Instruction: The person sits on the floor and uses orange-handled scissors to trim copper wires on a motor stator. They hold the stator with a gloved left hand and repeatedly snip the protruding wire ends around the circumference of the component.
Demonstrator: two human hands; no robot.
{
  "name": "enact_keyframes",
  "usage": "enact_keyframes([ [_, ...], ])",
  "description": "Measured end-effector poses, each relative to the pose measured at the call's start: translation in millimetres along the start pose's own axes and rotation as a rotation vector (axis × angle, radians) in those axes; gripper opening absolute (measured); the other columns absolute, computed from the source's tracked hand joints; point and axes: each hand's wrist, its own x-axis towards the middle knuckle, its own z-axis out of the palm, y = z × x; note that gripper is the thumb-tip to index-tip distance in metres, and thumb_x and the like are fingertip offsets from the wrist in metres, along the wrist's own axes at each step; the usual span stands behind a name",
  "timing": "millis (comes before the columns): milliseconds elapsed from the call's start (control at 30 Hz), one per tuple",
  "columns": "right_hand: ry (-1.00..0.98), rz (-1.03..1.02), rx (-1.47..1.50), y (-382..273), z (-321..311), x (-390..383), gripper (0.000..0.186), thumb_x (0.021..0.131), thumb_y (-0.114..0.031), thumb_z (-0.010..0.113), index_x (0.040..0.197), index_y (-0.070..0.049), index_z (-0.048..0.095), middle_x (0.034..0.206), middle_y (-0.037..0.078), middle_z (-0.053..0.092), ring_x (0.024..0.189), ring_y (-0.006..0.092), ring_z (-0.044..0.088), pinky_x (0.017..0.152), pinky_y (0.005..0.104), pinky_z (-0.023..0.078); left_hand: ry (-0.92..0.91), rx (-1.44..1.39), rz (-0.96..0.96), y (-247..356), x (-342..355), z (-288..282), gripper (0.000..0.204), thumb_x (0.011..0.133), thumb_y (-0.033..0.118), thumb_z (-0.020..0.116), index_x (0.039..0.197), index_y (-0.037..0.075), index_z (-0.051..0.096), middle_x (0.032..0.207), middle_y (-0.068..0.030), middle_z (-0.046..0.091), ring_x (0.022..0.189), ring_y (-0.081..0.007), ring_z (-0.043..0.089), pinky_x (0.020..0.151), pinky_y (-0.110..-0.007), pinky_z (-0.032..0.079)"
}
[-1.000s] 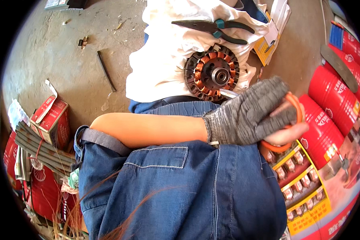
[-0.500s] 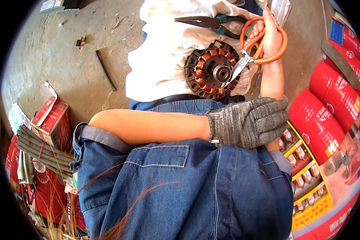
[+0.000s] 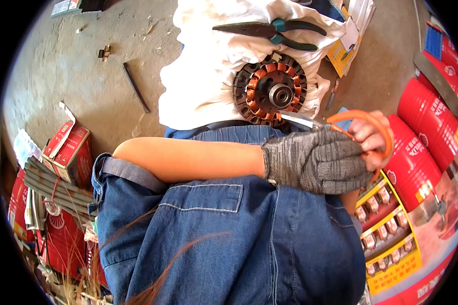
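My left hand (image 3: 323,160), in a grey knit glove, lies across my right forearm, fingers together and curled over it near the wrist. My bare right hand (image 3: 367,134) grips orange-handled scissors (image 3: 341,116), their silver blades pointing left toward the lower edge of a round black motor part (image 3: 259,85) with copper windings and a central bearing; whether they touch it is unclear. That part rests on a crumpled white cloth (image 3: 193,89), with long-nose pliers (image 3: 257,30) lying above it.
Red drums (image 3: 414,157) and a yellow display rack (image 3: 392,239) crowd the right. At left are a red box (image 3: 71,157), bundled grey strips (image 3: 51,188) and a black strip (image 3: 135,86) on the floor (image 3: 117,112). Papers (image 3: 341,56) lie beside the cloth.
Since half a second ago, my right hand has dropped with the scissors from near the pliers to beside my gloved left hand, as a second ago. My left hand has moved little.
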Motion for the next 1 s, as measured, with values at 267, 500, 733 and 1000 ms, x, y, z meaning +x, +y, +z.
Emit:
enact_keyframes([
  [267,0.328,0.853,-0.155,-74.7,0.4,-82.8,0.052,0.088,-0.022,0.071,0.131,0.002,0.055,0.129,0.013,0.061,0.117,0.0256,0.06,0.1,0.0385,0.049,0.017,-0.048,-0.072,1.3,-10.2,5.4,0.05,0.086,0.02,0.063,0.134,0.006,0.059,0.129,-0.0178,0.061,0.115,-0.0328,0.063,0.093,-0.043,0.055],
  [500,0.425,1.12,0.58,-76.1,-31.1,-75.8,0.059,0.095,-0.031,0.055,0.138,0.008,0.042,0.124,0.026,0.059,0.088,0.0425,0.07,0.06,0.0432,0.063,-0.071,-0.049,-0.096,-3.7,-15.9,-5.5,0.05,0.082,0.023,0.064,0.13,0.008,0.06,0.122,-0.0133,0.062,0.107,-0.0296,0.065,0.083,-0.04,0.056],
  [733,0.017,1.402,0.477,-85.8,-21.1,-43.0,0.052,0.094,-0.031,0.065,0.126,0.004,0.044,0.093,0.014,0.062,0.066,0.0186,0.066,0.046,0.0278,0.053,-0.512,0.295,-0.203,-62.4,-23.3,-77.6,0.046,0.083,0.041,0.07,0.123,0.016,0.067,0.127,-0.0089,0.059,0.119,-0.0305,0.056,0.101,-0.046,0.046],
  [1000,-0.2,1.683,0.006,-65.3,1.6,-36.4,0.037,0.092,-0.04,0.071,0.091,-0.004,0.061,0.059,-0.003,0.052,0.041,0.0041,0.046,0.037,0.0207,0.032,-0.76,0.296,-0.085,-99.5,-19.8,-102.8,0.04,0.089,0.043,0.062,0.12,0.018,0.068,0.13,-0.0087,0.058,0.122,-0.0343,0.053,0.107,-0.047,0.043],
])
